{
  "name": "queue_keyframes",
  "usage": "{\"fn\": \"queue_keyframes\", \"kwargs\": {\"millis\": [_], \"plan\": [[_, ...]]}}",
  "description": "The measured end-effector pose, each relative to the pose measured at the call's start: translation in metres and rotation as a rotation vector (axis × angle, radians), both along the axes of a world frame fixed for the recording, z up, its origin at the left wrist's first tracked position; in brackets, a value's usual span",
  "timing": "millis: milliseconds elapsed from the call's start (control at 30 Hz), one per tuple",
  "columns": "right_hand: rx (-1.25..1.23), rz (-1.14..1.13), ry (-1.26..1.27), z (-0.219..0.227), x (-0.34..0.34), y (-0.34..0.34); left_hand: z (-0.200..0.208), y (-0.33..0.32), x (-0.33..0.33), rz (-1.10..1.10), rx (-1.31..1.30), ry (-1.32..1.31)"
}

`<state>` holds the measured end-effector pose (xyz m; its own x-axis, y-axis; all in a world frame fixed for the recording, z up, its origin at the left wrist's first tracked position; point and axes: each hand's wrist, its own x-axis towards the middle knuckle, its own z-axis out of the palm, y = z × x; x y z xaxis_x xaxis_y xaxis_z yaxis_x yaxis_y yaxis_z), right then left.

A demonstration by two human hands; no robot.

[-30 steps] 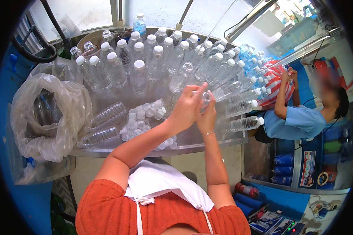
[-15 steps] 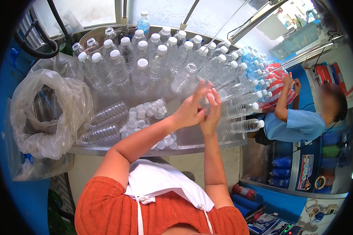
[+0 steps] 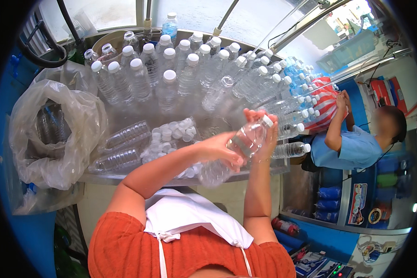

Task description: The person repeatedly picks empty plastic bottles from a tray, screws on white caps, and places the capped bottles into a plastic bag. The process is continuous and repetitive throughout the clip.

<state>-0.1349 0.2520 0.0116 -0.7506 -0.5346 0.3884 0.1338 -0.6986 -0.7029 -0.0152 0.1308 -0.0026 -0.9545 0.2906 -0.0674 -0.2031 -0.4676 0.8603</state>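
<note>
I hold one clear plastic water bottle (image 3: 238, 149) tilted over the metal table (image 3: 125, 178), its white cap up and to the right. My left hand (image 3: 220, 147) grips the bottle's body from the left. My right hand (image 3: 264, 132) wraps the neck and cap end. A pile of loose white caps (image 3: 169, 136) lies just left of my hands. Upright capped bottles (image 3: 171, 76) fill the back of the table.
A clear plastic bag (image 3: 51, 134) holding empty bottles hangs at the table's left. Two empty bottles (image 3: 123, 148) lie on their sides near the caps. A person in a blue shirt (image 3: 352, 146) works at the right by a red striped bag (image 3: 322, 104).
My hands came down and toward me with the bottle, which now lies tilted across them. The person at the right has shifted slightly.
</note>
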Motion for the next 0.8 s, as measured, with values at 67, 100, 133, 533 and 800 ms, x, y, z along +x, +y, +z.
{"fn": "queue_keyframes", "kwargs": {"millis": [67,100,133,533,800], "plan": [[0.12,-0.034,0.111,0.007,0.005,0.003,0.014,-0.003,0.009,-0.238,0.373,-0.046],[0.187,-0.054,0.171,0.011,0.009,0.002,0.019,-0.006,0.011,-0.056,0.047,-0.028],[0.44,-0.217,0.355,0.018,0.006,0.003,0.021,-0.01,0.013,0.127,-0.281,-0.009],[0.736,-0.106,1.079,0.052,-0.006,0.021,0.032,-0.038,0.032,-0.227,-0.387,0.044],[1.288,-0.027,0.82,0.023,-0.015,0.008,0.025,-0.014,0.027,0.253,-1.211,0.089]]}}
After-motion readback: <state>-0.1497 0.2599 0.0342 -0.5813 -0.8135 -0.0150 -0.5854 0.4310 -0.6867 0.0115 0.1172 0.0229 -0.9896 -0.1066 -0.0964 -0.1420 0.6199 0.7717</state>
